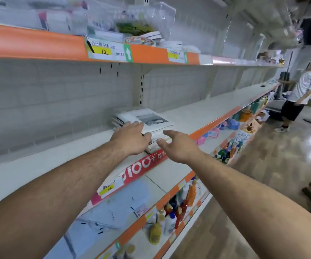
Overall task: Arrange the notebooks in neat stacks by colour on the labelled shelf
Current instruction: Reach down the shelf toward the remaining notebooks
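Notebook stack [155,119] dead ahead, long side running away toward the back. Left hand [131,139] closer, flat over its near edge; right hand [179,144] spread wide, empty, just beside.

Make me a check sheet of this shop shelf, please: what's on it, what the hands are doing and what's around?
Surface: white shelf, mostly bare, with a red and orange front edge.
Job's things: notebooks in one uneven pile with pale covers, edges not lined up.
Clutter: bowls and blurred packs on the shelf above; yellow price labels on its edge.
Grippers: left hand lies flat on the pile, fingers straight. Right hand is open at the pile's front right corner; cannot tell if it touches.
Cables: nothing seen.
Surroundings: bottles on lower shelves; a person stands down the aisle.
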Demonstrator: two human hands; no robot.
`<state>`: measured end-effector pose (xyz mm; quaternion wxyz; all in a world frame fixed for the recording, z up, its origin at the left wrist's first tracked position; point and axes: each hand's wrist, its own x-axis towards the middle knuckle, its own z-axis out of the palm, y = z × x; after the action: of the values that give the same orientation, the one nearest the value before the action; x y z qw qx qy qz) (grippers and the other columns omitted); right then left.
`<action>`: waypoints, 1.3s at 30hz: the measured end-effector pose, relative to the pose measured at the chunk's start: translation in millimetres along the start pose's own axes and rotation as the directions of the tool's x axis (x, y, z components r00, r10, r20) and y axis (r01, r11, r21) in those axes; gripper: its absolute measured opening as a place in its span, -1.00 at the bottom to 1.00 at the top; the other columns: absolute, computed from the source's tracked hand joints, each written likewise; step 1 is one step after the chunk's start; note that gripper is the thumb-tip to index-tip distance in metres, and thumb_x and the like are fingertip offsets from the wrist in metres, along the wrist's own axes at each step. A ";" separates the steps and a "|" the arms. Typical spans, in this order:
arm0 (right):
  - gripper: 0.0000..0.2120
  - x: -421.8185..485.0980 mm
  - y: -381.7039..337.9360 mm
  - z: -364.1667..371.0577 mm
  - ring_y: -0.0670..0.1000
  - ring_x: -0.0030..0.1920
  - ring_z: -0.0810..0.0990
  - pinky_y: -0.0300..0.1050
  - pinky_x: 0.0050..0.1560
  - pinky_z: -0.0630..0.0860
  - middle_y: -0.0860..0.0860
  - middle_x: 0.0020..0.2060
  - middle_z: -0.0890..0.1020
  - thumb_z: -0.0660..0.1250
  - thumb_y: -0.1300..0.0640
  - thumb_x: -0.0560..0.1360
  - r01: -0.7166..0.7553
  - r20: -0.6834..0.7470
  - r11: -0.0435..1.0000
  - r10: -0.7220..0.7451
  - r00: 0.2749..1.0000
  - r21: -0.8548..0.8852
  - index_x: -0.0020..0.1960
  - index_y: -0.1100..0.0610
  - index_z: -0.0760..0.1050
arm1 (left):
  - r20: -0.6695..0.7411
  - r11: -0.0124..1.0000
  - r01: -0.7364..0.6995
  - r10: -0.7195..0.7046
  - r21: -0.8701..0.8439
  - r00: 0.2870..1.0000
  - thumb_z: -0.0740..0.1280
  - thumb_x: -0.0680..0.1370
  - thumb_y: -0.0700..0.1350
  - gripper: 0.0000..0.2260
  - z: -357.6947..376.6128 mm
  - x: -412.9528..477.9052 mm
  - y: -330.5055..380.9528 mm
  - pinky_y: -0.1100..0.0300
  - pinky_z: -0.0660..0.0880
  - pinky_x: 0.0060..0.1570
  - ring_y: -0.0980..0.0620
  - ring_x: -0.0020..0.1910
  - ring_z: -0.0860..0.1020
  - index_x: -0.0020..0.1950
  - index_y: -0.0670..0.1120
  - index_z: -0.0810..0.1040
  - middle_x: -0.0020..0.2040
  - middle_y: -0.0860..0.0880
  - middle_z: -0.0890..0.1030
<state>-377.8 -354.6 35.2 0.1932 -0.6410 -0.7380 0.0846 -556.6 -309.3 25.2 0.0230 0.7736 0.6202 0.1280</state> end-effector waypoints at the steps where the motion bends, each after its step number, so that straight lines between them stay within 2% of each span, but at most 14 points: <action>1: -0.43 13.5 4.1 -0.1 0.04 0.43 0.40 -0.15 0.34 0.33 0.00 0.46 0.43 0.20 -0.20 0.61 0.001 -0.005 1.000 -0.001 1.000 0.009 0.52 0.07 0.33 | -0.005 1.000 0.009 -0.009 0.009 1.000 -0.02 0.62 0.18 -0.42 2.3 11.3 -1.5 -0.09 0.13 0.51 -0.09 0.57 0.12 0.60 -0.04 0.16 0.60 -0.02 0.20; 4: -0.45 52.2 16.3 -1.5 0.05 0.34 0.49 -0.10 0.30 0.42 0.01 0.37 0.52 0.22 -0.21 0.59 0.005 -0.036 0.998 -0.003 0.999 0.064 0.46 0.08 0.40 | -0.036 0.999 0.030 -0.030 0.014 0.999 -0.02 0.62 0.17 -0.45 4.6 41.7 -4.3 -0.07 0.20 0.46 -0.09 0.51 0.23 0.53 -0.06 0.30 0.54 -0.04 0.32; 7: -0.51 82.9 26.7 -2.2 0.08 0.28 0.53 -0.05 0.24 0.47 0.03 0.28 0.59 0.24 -0.20 0.58 0.017 -0.079 0.995 -0.009 0.997 0.096 0.36 0.08 0.49 | -0.067 0.999 0.048 -0.046 0.021 0.997 0.06 0.62 0.15 -0.55 7.0 59.9 -3.9 0.01 0.30 0.34 -0.07 0.36 0.36 0.38 -0.07 0.45 0.37 -0.04 0.48; 12: -0.51 137.5 47.9 -2.8 0.10 0.27 0.53 -0.04 0.19 0.47 0.06 0.25 0.60 0.26 -0.20 0.56 0.012 -0.085 0.992 -0.001 0.996 0.125 0.33 0.11 0.51 | -0.060 0.996 0.086 -0.088 -0.038 0.994 0.12 0.64 0.12 -0.66 12.9 80.0 -2.2 0.08 0.34 0.32 0.00 0.27 0.43 0.27 0.04 0.56 0.26 0.02 0.57; 16: -0.37 173.3 67.9 2.3 0.13 0.23 0.53 -0.02 0.13 0.47 0.08 0.20 0.59 0.24 -0.34 0.52 -0.009 0.038 0.995 0.005 0.999 0.098 0.30 0.17 0.48 | -0.020 0.971 0.213 -0.216 -0.107 0.976 0.16 0.62 0.19 -0.63 21.8 80.7 2.9 0.06 0.43 0.28 0.02 0.30 0.47 0.34 0.08 0.52 0.34 0.07 0.55; 19: -0.38 195.0 79.7 4.9 0.10 0.07 0.56 -0.07 -0.03 0.46 0.02 0.00 0.58 0.29 -0.40 0.44 -0.015 0.164 0.988 -0.011 0.986 0.157 0.10 0.16 0.49 | -0.020 0.954 0.292 -0.294 -0.065 0.956 0.20 0.60 0.19 -0.59 22.0 81.7 14.5 0.06 0.42 0.28 0.01 0.31 0.45 0.40 0.07 0.46 0.37 0.05 0.48; 22: -0.53 207.9 87.2 4.6 0.02 -0.15 0.55 -0.12 -0.23 0.40 -0.01 -0.15 0.59 0.43 -0.31 0.39 0.025 0.197 0.975 -0.069 0.978 0.220 -0.16 0.10 0.45 | -0.034 0.934 0.349 -0.352 -0.072 0.935 0.23 0.59 0.19 -0.59 22.9 83.1 23.8 0.09 0.42 0.26 0.01 0.29 0.46 0.38 0.05 0.47 0.36 0.04 0.49; 25: -0.55 213.4 90.4 5.7 -0.01 -0.21 0.51 -0.12 -0.26 0.37 -0.06 -0.25 0.51 0.51 -0.23 0.36 0.041 0.211 0.964 -0.099 0.972 0.264 -0.16 0.10 0.40 | -0.050 0.902 0.415 -0.423 -0.118 0.905 0.25 0.59 0.17 -0.59 24.6 82.2 32.1 0.12 0.42 0.26 0.01 0.29 0.47 0.36 0.01 0.51 0.35 0.05 0.52; 29: -0.52 219.2 85.7 6.8 0.04 -0.16 0.59 -0.15 -0.33 0.37 0.00 -0.15 0.58 0.56 -0.10 0.31 0.121 0.126 0.955 -0.160 0.979 0.271 0.02 0.16 0.46 | -0.190 0.837 0.521 -0.546 -0.165 0.816 0.30 0.58 0.12 -0.71 25.2 85.0 42.2 0.17 0.49 0.03 0.02 0.05 0.55 0.07 -0.05 0.65 0.13 0.01 0.64; 31: -0.55 219.3 82.6 6.5 0.08 -0.12 0.56 -0.15 -0.35 0.34 0.01 -0.12 0.55 0.54 -0.02 0.35 0.164 0.077 0.953 -0.189 0.979 0.254 0.04 0.15 0.40 | -0.230 0.777 0.600 -0.630 -0.192 0.742 0.33 0.57 0.05 -0.75 23.8 84.3 48.0 0.15 0.53 0.00 -0.02 0.02 0.57 0.05 -0.11 0.63 0.07 -0.04 0.65; 33: -0.70 219.7 82.8 8.9 0.05 -0.20 0.51 -0.18 -0.44 0.26 -0.04 -0.23 0.50 0.50 0.05 0.42 0.183 0.060 0.942 -0.207 0.976 0.280 -0.08 0.11 0.38 | -0.209 0.704 0.663 -0.710 -0.254 0.673 0.35 0.56 0.00 -0.73 23.4 82.5 50.9 0.12 0.54 0.01 -0.06 0.01 0.57 0.13 -0.17 0.59 0.05 -0.08 0.64; 35: -0.77 222.4 84.1 13.1 0.04 -0.25 0.49 -0.22 -0.47 0.25 -0.02 -0.25 0.52 0.44 0.10 0.48 0.181 0.064 0.922 -0.215 0.974 0.342 -0.17 0.10 0.39 | -0.178 0.620 0.699 -0.780 -0.356 0.600 0.39 0.53 -0.07 -0.76 21.5 80.4 50.6 0.12 0.55 -0.07 -0.06 -0.07 0.59 0.11 -0.19 0.58 -0.02 -0.09 0.65; 37: -0.85 223.3 85.5 15.2 0.06 -0.22 0.52 -0.24 -0.46 0.27 0.04 -0.16 0.57 0.40 0.11 0.51 0.183 0.085 0.907 -0.231 0.969 0.379 -0.09 0.15 0.46 | -0.156 0.526 0.708 -0.840 -0.470 0.520 0.40 0.48 -0.18 -0.87 19.8 78.5 47.4 0.12 0.55 -0.23 -0.10 -0.15 0.63 -0.04 -0.22 0.60 -0.13 -0.13 0.66; 39: -0.87 222.6 84.5 15.3 0.07 -0.20 0.52 -0.25 -0.46 0.29 0.05 -0.15 0.54 0.36 0.12 0.54 0.193 0.117 0.894 -0.260 0.959 0.403 -0.05 0.17 0.46 | -0.121 0.426 0.696 -0.888 -0.578 0.444 0.38 0.44 -0.25 -0.91 18.4 75.4 44.1 0.20 0.41 -0.41 -0.10 -0.32 0.55 -0.24 -0.22 0.52 -0.27 -0.14 0.59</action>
<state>-329.7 -121.0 29.1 0.2621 -0.4899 -0.7900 0.2594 -495.4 -244.4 28.8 0.1282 0.3005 0.8574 0.3976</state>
